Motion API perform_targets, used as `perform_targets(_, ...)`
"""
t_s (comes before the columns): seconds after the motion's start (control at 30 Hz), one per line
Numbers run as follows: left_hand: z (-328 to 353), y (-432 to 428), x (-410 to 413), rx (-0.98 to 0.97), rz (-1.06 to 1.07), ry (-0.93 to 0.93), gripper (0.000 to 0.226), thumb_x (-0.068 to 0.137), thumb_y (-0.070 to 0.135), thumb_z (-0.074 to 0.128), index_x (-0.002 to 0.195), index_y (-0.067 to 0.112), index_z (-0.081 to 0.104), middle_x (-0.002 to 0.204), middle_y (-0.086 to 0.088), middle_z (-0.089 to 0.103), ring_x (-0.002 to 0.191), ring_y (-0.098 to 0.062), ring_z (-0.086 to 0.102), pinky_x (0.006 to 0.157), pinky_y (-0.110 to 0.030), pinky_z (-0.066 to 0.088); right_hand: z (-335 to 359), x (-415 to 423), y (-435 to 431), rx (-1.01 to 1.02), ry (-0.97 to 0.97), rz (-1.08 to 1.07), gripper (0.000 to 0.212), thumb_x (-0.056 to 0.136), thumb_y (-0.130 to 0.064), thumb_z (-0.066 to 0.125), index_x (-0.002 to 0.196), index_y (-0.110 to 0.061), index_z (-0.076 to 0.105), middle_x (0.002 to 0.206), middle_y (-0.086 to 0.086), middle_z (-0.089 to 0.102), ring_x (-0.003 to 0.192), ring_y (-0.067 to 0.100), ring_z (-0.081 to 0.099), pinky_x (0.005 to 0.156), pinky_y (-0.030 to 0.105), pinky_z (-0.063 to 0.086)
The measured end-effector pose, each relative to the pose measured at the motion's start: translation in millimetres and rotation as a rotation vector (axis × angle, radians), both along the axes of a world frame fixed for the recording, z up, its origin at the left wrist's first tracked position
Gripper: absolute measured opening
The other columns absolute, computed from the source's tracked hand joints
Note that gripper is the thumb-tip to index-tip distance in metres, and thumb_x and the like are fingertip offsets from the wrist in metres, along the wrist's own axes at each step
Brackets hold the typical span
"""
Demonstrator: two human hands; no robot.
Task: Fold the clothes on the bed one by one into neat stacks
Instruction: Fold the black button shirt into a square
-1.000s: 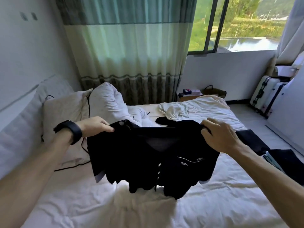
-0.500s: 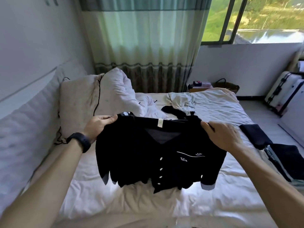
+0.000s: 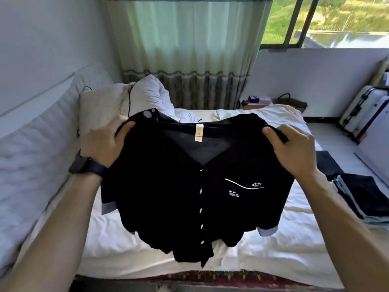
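I'm watching a black button-up shirt [image 3: 168, 197] being held up over the bed [image 3: 299, 245].
Detail: left hand [image 3: 103, 144] is gripping one shoulder and right hand [image 3: 292, 150] is pinching the other, fingers curled round the fabric on both. The shirt is hanging spread with its buttoned front facing me; I can't tell if the hem is touching the sheet. Folded dark clothes [image 3: 362, 197] are sitting at the bed's right edge. A black watch [image 3: 88, 167] is sitting on the left wrist.

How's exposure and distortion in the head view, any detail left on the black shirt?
Head view: backlit by the window, highlights outside nearly blown, its frame slanted by the wide angle; the black shirt is crushed dark, only buttons, label and paw prints read; little motion blur.
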State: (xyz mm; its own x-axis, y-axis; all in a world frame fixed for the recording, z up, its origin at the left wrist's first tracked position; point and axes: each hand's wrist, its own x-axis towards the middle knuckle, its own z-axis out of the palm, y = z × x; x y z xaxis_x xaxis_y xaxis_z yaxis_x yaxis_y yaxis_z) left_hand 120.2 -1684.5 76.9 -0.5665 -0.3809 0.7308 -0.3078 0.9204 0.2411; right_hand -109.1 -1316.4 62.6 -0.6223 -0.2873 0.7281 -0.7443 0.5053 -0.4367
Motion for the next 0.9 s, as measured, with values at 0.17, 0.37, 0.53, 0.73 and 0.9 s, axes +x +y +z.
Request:
perform_targets(0.17,24,-20,6,-0.195,0.029,-0.170,0.061,0.087,0.069,0.036,0.097,0.023,0.075,0.069,-0.015,0.070,0.063,-0.040,0.067,0.056,-0.039,0.047,2,-24,3,0.149,0.103,0.043,0.050,0.096,-0.055,0.061,0.067,-0.015,0.057,0.063,-0.007,0.050,0.059,0.019,0.049,0.059,0.038,0.050)
perform_targets(0.37,15,-41,-29,-0.030,-0.057,-0.302,0.043,0.088,0.056,0.066,0.085,0.014,0.075,0.073,-0.016,0.070,0.072,-0.039,0.067,0.060,-0.032,0.031,-22,-60,-18,0.322,0.012,0.061,0.059,0.093,-0.067,0.046,0.068,-0.014,0.055,0.062,-0.002,0.053,0.060,0.024,0.053,0.058,0.036,0.049)
perform_targets(0.53,-65,-79,-73,0.145,-0.049,-0.562,0.051,0.090,0.066,0.046,0.091,0.020,0.067,0.084,-0.011,0.070,0.081,-0.035,0.066,0.064,-0.039,0.047,-82,-95,-59,0.490,-0.215,0.084,0.047,0.092,-0.065,0.044,0.075,-0.022,0.051,0.065,-0.014,0.044,0.068,0.026,0.057,0.060,0.036,0.041)
perform_targets(0.73,-144,-139,-142,0.175,-0.027,-0.739,0.043,0.096,0.063,0.041,0.096,0.024,0.061,0.085,-0.007,0.070,0.082,-0.034,0.067,0.068,-0.041,0.052,-149,-158,-121,0.653,-0.381,0.024,0.053,0.095,-0.063,0.049,0.073,-0.015,0.054,0.066,-0.003,0.052,0.073,0.031,0.061,0.060,0.038,0.041)
perform_targets(0.9,-206,-206,-229,0.217,-0.001,-0.814,0.044,0.095,0.066,0.038,0.100,0.027,0.059,0.088,-0.003,0.071,0.083,-0.031,0.066,0.065,-0.038,0.051,-202,-227,-192,0.676,-0.454,-0.035,0.063,0.095,-0.070,0.039,0.073,-0.012,0.052,0.064,-0.005,0.048,0.064,0.023,0.052,0.053,0.033,0.033)
